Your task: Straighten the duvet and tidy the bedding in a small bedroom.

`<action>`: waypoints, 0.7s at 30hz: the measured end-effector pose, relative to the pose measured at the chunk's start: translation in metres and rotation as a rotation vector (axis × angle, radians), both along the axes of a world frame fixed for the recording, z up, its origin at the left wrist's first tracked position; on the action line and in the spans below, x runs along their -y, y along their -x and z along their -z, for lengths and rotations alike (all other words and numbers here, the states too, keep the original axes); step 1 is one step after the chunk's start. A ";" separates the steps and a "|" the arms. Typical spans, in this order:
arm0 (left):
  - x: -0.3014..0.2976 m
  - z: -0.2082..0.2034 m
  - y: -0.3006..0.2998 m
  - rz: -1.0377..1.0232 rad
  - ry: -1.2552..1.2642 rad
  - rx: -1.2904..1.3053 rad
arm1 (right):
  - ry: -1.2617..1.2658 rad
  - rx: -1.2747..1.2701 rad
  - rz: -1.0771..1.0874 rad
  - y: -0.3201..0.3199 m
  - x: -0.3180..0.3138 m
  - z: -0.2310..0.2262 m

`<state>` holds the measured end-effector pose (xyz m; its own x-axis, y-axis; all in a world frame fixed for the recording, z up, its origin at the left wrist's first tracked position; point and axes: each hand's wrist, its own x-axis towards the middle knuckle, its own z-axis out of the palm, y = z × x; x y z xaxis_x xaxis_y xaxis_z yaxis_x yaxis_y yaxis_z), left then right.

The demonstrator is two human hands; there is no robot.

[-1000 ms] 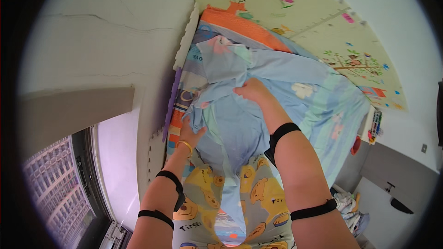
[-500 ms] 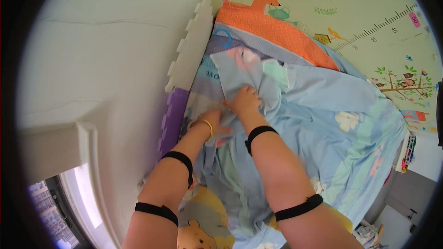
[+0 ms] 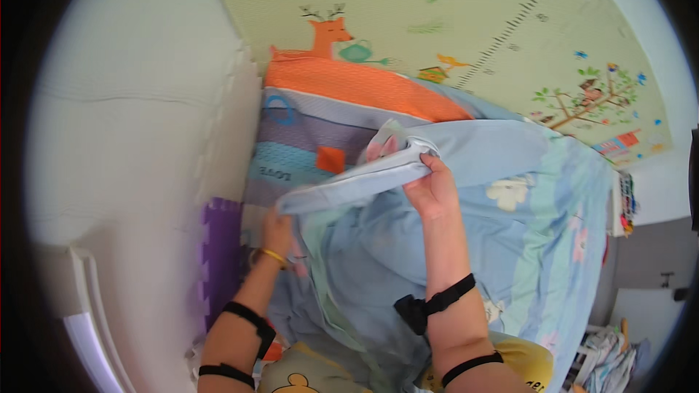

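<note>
A light blue quilt (image 3: 408, 240) with pale green stripes and white and pink flower prints lies rumpled over the bed. One of its edges is lifted into a narrow folded band between my hands. At the right end of this band, my right hand (image 3: 435, 188) grips the cloth with thumb and fingers. Lower on the left, my left hand (image 3: 276, 231), slightly blurred, is closed on the band's other end. Beyond the raised edge shows a striped bed sheet (image 3: 298, 131) in purple, grey and turquoise, with an orange end. An orange square patch lies on that sheet.
A padded green wall mat (image 3: 408, 0) with deer and flower prints stands at the far side. White and purple foam pieces (image 3: 222, 262) line the white wall on the left. A yellow cushion (image 3: 528, 364) is near me. A shelf (image 3: 623, 204) stands at the right.
Both hands have drawn apart, raising the quilt's edge into a taut band. The turned-back corner has come away from the sheet, uncovering the orange patch. My view has shifted to the right.
</note>
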<state>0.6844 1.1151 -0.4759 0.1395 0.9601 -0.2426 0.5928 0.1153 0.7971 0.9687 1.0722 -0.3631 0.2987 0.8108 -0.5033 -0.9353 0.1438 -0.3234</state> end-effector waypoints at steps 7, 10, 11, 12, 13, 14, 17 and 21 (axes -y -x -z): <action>-0.064 -0.048 0.029 -0.502 0.124 0.791 | 0.089 0.718 -0.551 0.057 0.011 0.015; -0.054 -0.052 0.032 -0.437 0.028 0.796 | 0.428 0.812 -0.883 0.062 0.014 0.044; -0.050 -0.053 0.029 -0.383 -0.070 0.765 | 0.489 0.891 -0.689 0.054 0.007 0.066; -0.048 -0.051 0.035 -0.383 -0.066 0.768 | 0.530 0.956 -0.509 0.053 0.000 0.064; -0.047 -0.048 0.040 -0.300 -0.102 0.654 | 0.394 0.824 -0.331 0.039 -0.008 0.061; -0.047 -0.044 0.053 -0.227 -0.141 0.526 | 0.254 0.678 -0.167 0.032 -0.026 0.032; -0.052 -0.038 0.089 -0.081 -0.137 0.188 | -0.302 0.799 0.056 0.039 -0.077 -0.072; -0.072 -0.055 0.076 -0.082 -0.185 0.275 | -0.598 1.026 0.050 0.067 -0.149 -0.144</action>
<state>0.6086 1.1874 -0.4211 0.0958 0.9950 -0.0272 0.3472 -0.0078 0.9377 0.9017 1.2212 -0.2187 0.3795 0.8120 0.4435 -0.2679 0.5552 -0.7874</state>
